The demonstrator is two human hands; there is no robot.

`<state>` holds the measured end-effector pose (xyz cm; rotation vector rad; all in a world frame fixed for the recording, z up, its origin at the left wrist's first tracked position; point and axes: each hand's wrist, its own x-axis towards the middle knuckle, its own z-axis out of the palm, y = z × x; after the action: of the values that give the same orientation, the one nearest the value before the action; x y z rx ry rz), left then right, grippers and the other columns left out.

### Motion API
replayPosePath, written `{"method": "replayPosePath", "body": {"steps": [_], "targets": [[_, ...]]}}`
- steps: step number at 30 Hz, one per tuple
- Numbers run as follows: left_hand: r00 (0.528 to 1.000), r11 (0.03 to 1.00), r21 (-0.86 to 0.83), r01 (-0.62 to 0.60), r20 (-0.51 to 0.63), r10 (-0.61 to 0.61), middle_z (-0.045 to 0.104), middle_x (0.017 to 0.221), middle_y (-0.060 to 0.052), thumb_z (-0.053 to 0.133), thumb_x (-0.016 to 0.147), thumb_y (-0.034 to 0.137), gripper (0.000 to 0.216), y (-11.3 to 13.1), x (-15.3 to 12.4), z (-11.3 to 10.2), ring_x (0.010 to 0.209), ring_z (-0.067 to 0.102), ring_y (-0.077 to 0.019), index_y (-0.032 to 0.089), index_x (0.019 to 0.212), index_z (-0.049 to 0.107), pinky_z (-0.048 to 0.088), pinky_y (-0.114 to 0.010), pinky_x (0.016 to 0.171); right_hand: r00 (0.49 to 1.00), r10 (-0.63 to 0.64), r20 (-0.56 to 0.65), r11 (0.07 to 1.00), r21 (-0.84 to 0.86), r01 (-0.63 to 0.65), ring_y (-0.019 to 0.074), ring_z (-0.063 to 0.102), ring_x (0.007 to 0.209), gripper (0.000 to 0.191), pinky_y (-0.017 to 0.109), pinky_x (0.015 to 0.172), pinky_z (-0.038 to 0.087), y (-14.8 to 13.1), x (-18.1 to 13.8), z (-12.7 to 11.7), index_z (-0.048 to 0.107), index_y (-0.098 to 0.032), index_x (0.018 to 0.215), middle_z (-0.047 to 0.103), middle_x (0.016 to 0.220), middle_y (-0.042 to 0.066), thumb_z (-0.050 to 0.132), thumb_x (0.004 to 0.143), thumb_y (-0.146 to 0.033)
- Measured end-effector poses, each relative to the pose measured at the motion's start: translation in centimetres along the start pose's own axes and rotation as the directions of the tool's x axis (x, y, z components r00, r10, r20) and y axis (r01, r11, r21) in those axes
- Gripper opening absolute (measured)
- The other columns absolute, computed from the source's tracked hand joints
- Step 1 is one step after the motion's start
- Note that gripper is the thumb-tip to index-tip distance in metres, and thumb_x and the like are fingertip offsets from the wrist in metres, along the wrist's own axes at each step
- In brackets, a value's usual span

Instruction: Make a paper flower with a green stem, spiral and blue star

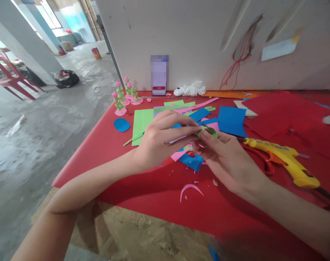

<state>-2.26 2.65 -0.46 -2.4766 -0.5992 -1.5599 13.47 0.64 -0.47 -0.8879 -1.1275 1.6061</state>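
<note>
Between my two hands is a curled green paper strip (pixel 212 131), bent into a loop above the red tabletop. My left hand (pixel 167 134) reaches across from the left, its fingertips pinched on the strip's left end. My right hand (pixel 224 156) grips the loop from the right with thumb and fingers. Beneath them lie green paper sheets (pixel 140 123), blue paper pieces (pixel 231 117) and pink scraps. Off to the left rests a blue paper oval (pixel 121 125). Small paper flowers (pixel 120 99), with pink heads and green leaves, stand on round pink bases at the back left.
A yellow glue gun (pixel 287 156) lies at the right beside red-handled scissors (pixel 265 159). Red sheets (pixel 284 119) spread behind it. A phone (pixel 159 78) leans on the white panel, near a white bottle (pixel 178 91). A pink curved strip (pixel 192 186) lies in front.
</note>
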Motion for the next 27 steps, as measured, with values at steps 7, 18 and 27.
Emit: {"method": "replayPosePath", "body": {"steps": [7,18,27], "targets": [[0.994,0.995,-0.098,0.035,0.104,-0.025,0.073,0.089,-0.008,0.067,0.078,0.014,0.009,-0.2,0.4,-0.3,0.082,0.063,-0.0128,0.012,0.086,0.068,0.053,-0.028,0.077,0.999,0.021,0.040,0.999,-0.047,-0.019,0.0069,0.045,0.062,0.031,0.022,0.056,0.040,-0.2,0.3,-0.6,0.062,-0.021,0.067,0.052,0.066,-0.001,0.076,0.058,-0.046],[0.988,0.988,-0.154,0.020,0.155,0.004,0.074,0.096,-0.006,0.066,0.079,0.017,0.017,-0.5,0.4,-0.5,0.087,0.066,-0.0138,0.016,0.096,0.068,0.057,-0.029,0.080,0.998,0.035,0.048,0.991,-0.127,-0.029,0.0079,0.048,0.066,0.033,0.022,0.058,0.042,-0.6,0.3,-0.6,0.068,-0.024,0.068,0.060,0.074,0.000,0.077,0.053,-0.051],[0.960,0.982,-0.186,0.021,0.278,0.033,0.074,0.097,-0.003,0.064,0.080,0.018,0.014,-0.5,1.3,-1.7,0.100,0.063,-0.0183,0.019,0.093,0.070,0.056,-0.033,0.085,0.994,0.074,0.085,0.973,-0.225,-0.053,0.0046,0.042,0.056,0.032,0.020,0.052,0.036,-0.7,0.6,-1.1,0.070,-0.023,0.070,0.058,0.064,-0.001,0.079,0.051,-0.047]]}}
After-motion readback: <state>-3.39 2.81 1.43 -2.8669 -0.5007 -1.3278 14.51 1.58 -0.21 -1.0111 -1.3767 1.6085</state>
